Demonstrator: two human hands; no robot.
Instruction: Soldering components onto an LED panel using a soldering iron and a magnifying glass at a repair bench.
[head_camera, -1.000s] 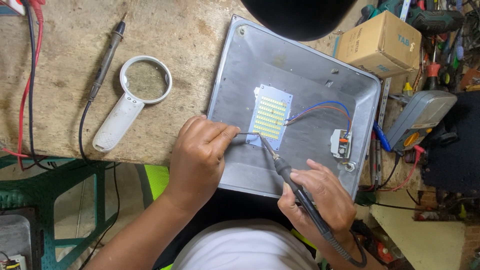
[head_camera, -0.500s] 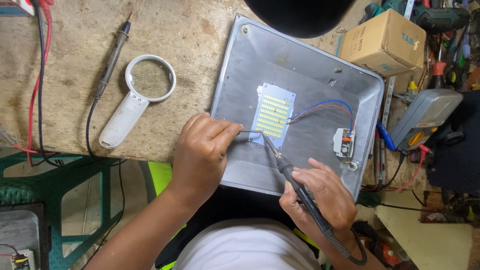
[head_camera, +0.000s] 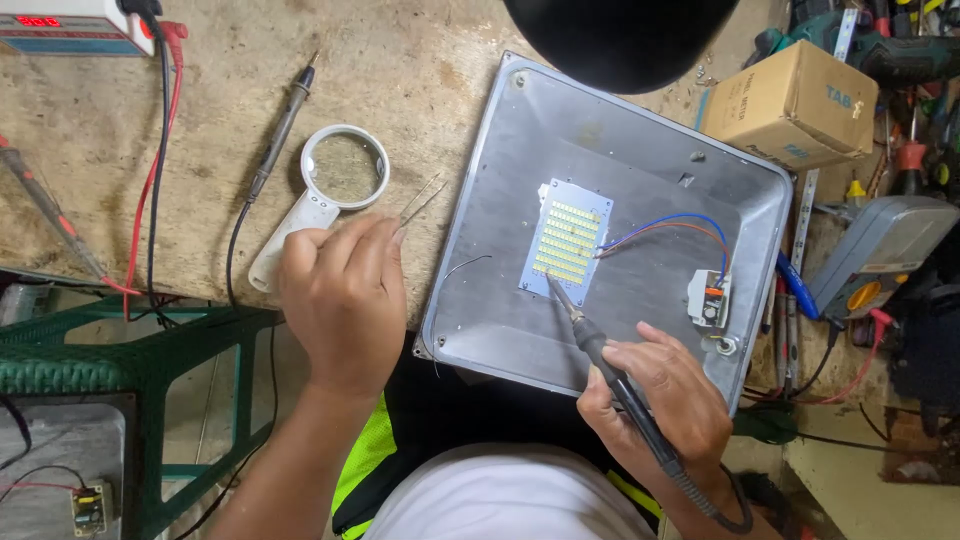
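The LED board (head_camera: 568, 243) lies inside the grey metal tray (head_camera: 500, 300) at the counter's near edge, the soldering iron (head_camera: 600, 355), clasped in the right hand (head_camera: 660, 395), touching its lower edge. The left hand (head_camera: 345, 295) pinches tweezers (head_camera: 420, 203) beside the magnifier (head_camera: 335, 185); soldering looks underway, and bringing them back needs a steady aim.

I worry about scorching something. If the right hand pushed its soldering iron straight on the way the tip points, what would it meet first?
The right hand aims the soldering iron up-left; its tip sits at the lower edge of the LED board, so it would likely meet that board first. Depth is unclear.
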